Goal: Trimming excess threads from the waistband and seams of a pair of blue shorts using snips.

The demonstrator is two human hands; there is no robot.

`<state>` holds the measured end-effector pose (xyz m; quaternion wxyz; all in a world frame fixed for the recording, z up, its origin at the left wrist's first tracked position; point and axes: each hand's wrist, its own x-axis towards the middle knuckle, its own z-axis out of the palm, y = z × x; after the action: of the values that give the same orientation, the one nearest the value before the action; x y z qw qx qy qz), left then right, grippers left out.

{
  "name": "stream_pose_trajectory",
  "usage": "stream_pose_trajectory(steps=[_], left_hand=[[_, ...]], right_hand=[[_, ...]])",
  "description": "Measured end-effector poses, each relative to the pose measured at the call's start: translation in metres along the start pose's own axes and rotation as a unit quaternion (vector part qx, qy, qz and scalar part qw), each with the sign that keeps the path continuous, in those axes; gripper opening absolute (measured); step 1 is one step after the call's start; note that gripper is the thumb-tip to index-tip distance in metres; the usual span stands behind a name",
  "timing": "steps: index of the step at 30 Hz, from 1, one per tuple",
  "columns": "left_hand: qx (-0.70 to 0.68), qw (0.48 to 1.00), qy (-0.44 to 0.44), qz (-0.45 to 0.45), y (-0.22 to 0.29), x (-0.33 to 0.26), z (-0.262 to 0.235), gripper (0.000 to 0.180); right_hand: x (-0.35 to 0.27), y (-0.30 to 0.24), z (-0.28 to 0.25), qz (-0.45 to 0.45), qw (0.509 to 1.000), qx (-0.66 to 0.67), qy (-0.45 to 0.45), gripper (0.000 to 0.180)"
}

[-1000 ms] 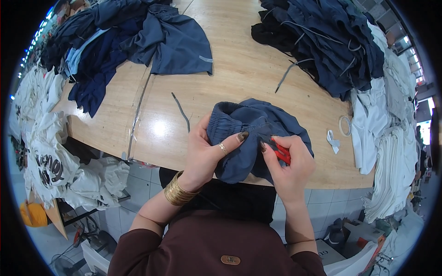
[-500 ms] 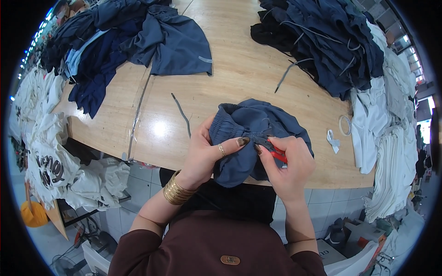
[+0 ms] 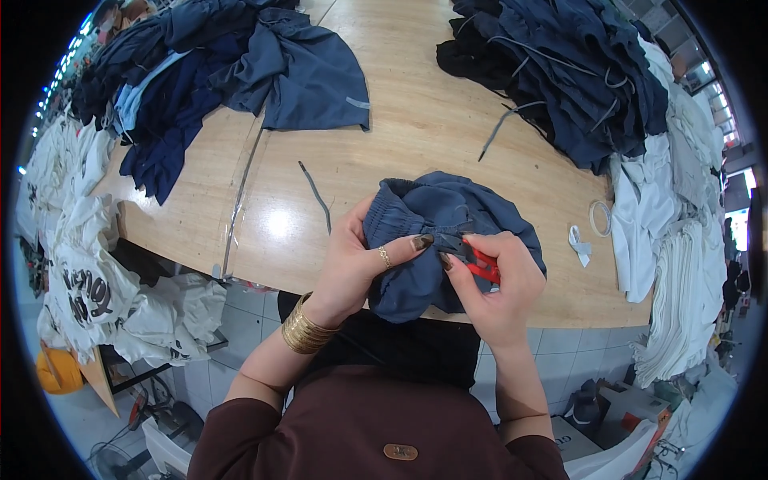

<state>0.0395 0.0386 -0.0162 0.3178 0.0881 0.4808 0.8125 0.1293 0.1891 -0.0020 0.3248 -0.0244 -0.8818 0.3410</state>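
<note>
My left hand grips a slate-blue garment by its gathered elastic waistband, thumb pressed on top and the other fingers hidden behind the cloth. In my right hand are small thread snips with red handles and dark blades. The blade tips lie against the fabric just right of my left thumb, at the waistband seam. A thin loop of cord or thread stands up from the cloth above the tips. A loose grey drawcord lies on the table left of the garment.
Dark blue garments with grey cords are heaped on the table at the far right. More blue garments lie at the far left. White clothes hang at the left; folded white stacks stand at the right, near a white ring.
The snips' red handles show wider apart between my right fingers, and their blades have shifted slightly on the fabric. My left hand keeps its hold on the waistband.
</note>
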Motion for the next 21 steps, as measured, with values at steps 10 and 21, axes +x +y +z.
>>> stream_pose_trajectory(steps=[10,21], left_hand=[[-0.008,1.000,-0.025,0.011,-0.0013,0.0005,-0.0004,0.042],[0.006,1.000,-0.009,0.009,-0.0029,0.0002,-0.0058,0.042]], right_hand=[[0.0022,-0.0016,-0.0026,-0.011,0.998,-0.054,-0.013,0.019],[0.0032,0.0022,-0.0007,-0.005,0.999,-0.036,-0.008,0.018]])
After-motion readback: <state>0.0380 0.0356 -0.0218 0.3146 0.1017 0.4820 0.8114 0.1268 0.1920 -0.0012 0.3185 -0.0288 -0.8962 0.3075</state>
